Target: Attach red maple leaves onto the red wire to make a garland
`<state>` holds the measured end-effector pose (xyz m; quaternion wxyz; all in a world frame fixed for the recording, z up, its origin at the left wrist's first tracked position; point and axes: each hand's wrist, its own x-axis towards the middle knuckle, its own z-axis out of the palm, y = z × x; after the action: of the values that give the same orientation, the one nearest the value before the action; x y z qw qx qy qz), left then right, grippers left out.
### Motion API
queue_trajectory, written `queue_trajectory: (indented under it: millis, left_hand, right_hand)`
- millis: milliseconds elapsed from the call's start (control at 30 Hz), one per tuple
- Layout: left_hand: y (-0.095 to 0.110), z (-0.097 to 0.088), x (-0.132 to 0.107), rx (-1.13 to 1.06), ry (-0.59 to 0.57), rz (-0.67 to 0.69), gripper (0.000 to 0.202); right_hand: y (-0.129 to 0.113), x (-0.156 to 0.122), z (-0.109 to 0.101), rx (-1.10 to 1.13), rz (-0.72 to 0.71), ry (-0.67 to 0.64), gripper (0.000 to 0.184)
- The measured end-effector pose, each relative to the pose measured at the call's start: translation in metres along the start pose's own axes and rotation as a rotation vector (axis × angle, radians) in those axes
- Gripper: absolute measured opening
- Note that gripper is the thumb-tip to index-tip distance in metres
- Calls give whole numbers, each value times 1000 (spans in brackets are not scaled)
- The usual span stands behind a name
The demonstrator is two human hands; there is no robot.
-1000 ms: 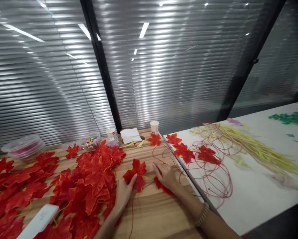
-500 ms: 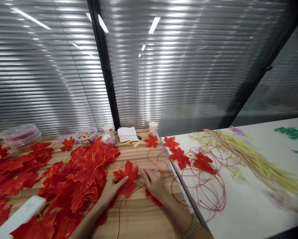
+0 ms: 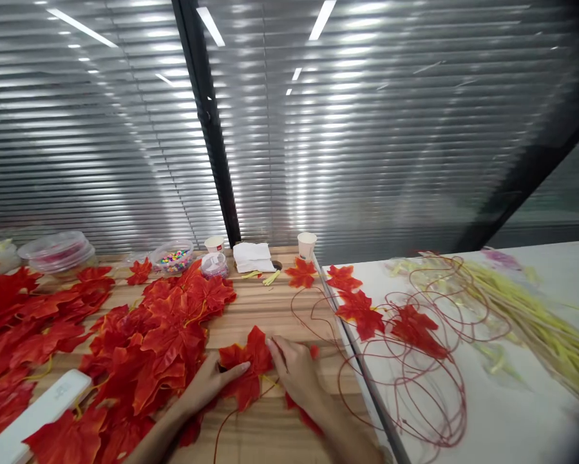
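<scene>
On wooden table (image 3: 270, 303), near front edge: single red maple leaf (image 3: 245, 362), lying flat. Left hand (image 3: 210, 381) laid on leaf's left side, fingers extended, thumb on the blade, pressing rather than gripping. Right hand (image 3: 295, 372) touching leaf's right edge, fingers curled about the stem end; whether anything is pinched there cannot be told. Second red leaf (image 3: 299, 412) partly hidden beneath right wrist. Thin red wire (image 3: 415, 361) running from beside the hands into loose coils on adjoining white table (image 3: 511, 412), with three red leaves (image 3: 361, 312) among the coils. Left of hands: large heap of red leaves (image 3: 158, 335). Far edge: bead bowl (image 3: 174, 258), two paper cups (image 3: 307, 243), folded white tissue (image 3: 252, 255). Far right: bundle of yellow stems (image 3: 535, 309), blurred. Lower left: white flat object (image 3: 33, 415).
</scene>
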<state>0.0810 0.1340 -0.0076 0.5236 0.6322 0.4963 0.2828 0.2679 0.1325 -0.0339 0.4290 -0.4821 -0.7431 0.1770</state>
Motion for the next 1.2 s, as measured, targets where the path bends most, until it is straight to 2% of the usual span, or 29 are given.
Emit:
queue_trajectory:
  millis: [233,433,600,900,1067,1200]
  left_hand:
    - [-6,1,2,31,-32,38,32]
    - [-7,-1,4,63,-59,57,35]
    - [-15,-1,7,83,-67,95,32]
    - [-24,8,15,185,62,194,30]
    - [-27,8,18,151,65,230,32]
    - [-31,7,21,110,57,180,41]
  right_hand:
    - [4,-8,2,62,-18,-77,27]
    - [10,-6,4,-95,-11,-25,28]
    - [8,-3,-1,-113,-38,-5,26]
    - [9,-6,-1,-260,-52,-62,28]
    - [11,-4,0,-278,-37,-46,28]
    - [13,-4,0,-317,-61,-25,24]
